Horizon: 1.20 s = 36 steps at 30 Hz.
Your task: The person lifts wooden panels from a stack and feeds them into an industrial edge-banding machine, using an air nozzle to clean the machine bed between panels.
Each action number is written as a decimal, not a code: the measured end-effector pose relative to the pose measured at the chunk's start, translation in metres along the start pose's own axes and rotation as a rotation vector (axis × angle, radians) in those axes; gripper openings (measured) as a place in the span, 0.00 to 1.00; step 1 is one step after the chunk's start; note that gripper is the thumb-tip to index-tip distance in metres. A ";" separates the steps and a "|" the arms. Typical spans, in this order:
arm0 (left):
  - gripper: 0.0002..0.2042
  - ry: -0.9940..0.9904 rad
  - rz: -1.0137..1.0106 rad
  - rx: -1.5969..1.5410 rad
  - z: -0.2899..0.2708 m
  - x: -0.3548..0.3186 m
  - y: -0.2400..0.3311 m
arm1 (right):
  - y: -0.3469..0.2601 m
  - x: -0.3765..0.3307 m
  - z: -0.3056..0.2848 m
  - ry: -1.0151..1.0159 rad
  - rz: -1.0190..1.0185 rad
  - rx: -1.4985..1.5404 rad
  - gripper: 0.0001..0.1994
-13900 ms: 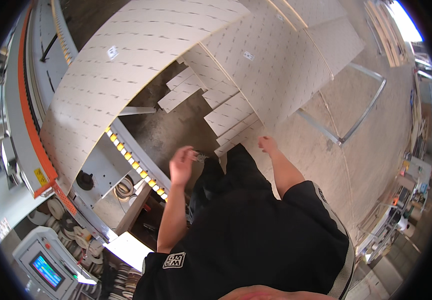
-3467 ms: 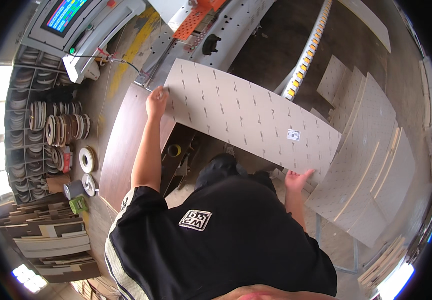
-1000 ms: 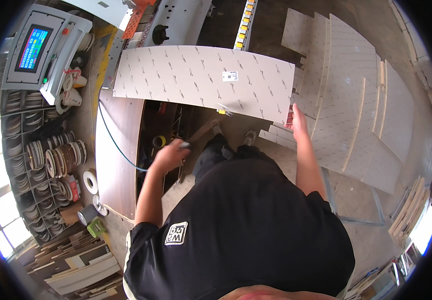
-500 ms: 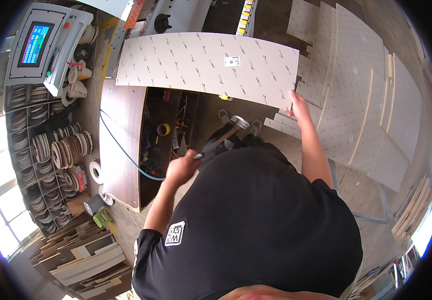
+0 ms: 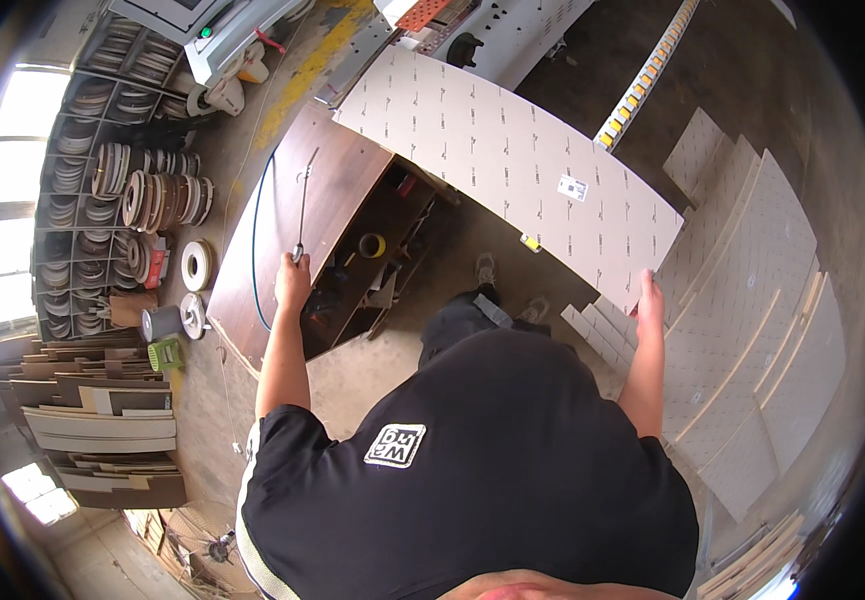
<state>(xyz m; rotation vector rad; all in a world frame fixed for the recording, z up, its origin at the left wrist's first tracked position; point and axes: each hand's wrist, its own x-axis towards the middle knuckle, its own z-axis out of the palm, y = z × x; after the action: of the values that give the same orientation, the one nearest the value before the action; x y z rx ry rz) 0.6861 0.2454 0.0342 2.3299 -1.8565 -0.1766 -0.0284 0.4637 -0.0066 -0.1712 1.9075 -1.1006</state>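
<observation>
My left hand (image 5: 292, 281) is closed around the grip of a hammer (image 5: 301, 215), whose slim shaft and metal head extend away over a brown wooden bench top (image 5: 344, 160). At the near right corner of a long pale board (image 5: 512, 150), my right hand (image 5: 649, 302) grips the edge. Small printed marks and a white label (image 5: 572, 187) cover the board's upper face. Its far left end lies by the machine, next to the bench top. A blue hose (image 5: 255, 235) curves across the bench, left of the hammer.
Stacked pale panels (image 5: 732, 330) lie on the right. Edging rolls fill a rack (image 5: 92, 180) at left, above stacked offcuts (image 5: 102, 420). Under the bench top are shelves with a tape roll (image 5: 372, 245). A roller rail (image 5: 647, 80) runs beyond the board.
The view has turned, and the board now slants down to the right. My left hand has moved the hammer from before my body to over the bench top. My right hand keeps the board's corner.
</observation>
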 end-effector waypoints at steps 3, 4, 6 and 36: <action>0.16 -0.241 -0.360 -0.557 0.012 0.025 0.033 | 0.001 -0.003 0.002 0.059 -0.063 0.083 0.31; 0.14 -0.253 -0.444 -0.733 0.009 0.024 0.066 | 0.005 -0.003 -0.001 0.086 -0.091 0.123 0.31; 0.13 -0.259 -0.497 -0.893 0.017 0.028 0.097 | 0.009 -0.001 -0.004 0.105 -0.137 0.130 0.30; 0.23 -0.753 -0.295 -1.490 0.055 0.021 0.257 | 0.001 -0.001 0.033 -0.178 0.258 0.569 0.29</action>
<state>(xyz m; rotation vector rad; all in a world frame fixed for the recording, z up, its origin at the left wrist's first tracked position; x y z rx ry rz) 0.4345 0.1661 0.0305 1.3576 -0.7669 -1.8575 -0.0029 0.4438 -0.0131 0.2789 1.3525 -1.3489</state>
